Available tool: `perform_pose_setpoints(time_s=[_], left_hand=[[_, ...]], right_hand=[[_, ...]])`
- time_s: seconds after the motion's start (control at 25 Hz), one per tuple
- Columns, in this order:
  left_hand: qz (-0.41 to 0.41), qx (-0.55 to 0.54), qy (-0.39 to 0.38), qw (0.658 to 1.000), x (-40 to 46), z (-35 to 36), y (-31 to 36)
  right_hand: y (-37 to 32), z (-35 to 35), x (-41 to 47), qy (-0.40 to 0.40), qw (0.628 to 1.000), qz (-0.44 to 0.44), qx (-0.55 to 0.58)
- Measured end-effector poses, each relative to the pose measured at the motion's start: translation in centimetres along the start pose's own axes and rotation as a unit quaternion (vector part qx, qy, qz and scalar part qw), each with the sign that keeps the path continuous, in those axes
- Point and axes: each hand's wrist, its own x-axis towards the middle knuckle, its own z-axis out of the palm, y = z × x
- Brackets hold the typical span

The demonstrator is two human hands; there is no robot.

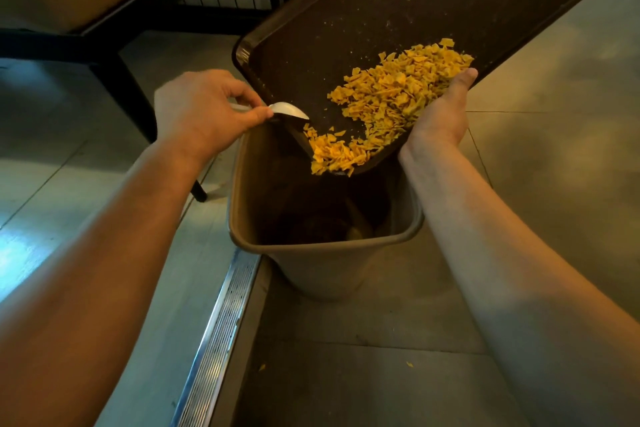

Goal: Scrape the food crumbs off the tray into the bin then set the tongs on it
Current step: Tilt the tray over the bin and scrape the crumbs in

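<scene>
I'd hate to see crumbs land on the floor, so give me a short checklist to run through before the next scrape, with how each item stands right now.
1. Tray tilted down toward the bin: ok.
2. Tray's low corner above the bin opening: ok.
3. Crumbs gathered toward that corner: ok, though most still sit on the tray.
4. Right hand holds the tray's edge: ok, its fingers under the tray are hidden.
5. Left hand grips the tongs, tip on the tray: ok.
6. Floor free of spills: not ok, a few yellow bits lie before the bin.
</scene>
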Motion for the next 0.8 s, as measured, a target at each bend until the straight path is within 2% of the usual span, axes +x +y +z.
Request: perform_pose_setpoints(time_s=[0.2, 0.4, 0.52, 0.64, 0.8], left_hand=[[0.014, 0.008, -0.046, 0.999, 0.0, -0.7, -0.7], [0.01, -0.089, -0.145, 0.985, 0.0, -0.2, 0.5], [-0.042, -0.17, -0.074, 0.982, 0.0, 0.7, 0.8], [-0.053, -0.117, -0.054, 0.99, -0.3, 0.9, 0.6], [-0.016, -0.146, -0.173, 0.974, -0.4, 0.3, 0.6]], right_hand=[[0.0, 0.0, -0.1, 0.001, 1.0, -0.009, -0.013], [0.0, 0.0, -0.3, 0.002, 0.999, -0.013, -0.029], [-0.1, 0.0, -0.4, 0.006, 0.999, -0.01, -0.035], [0.0, 0.0, -0.2, -0.001, 1.0, -0.004, -0.027], [0.1, 0.0, 0.1, 0.002, 1.0, -0.01, -0.021]])
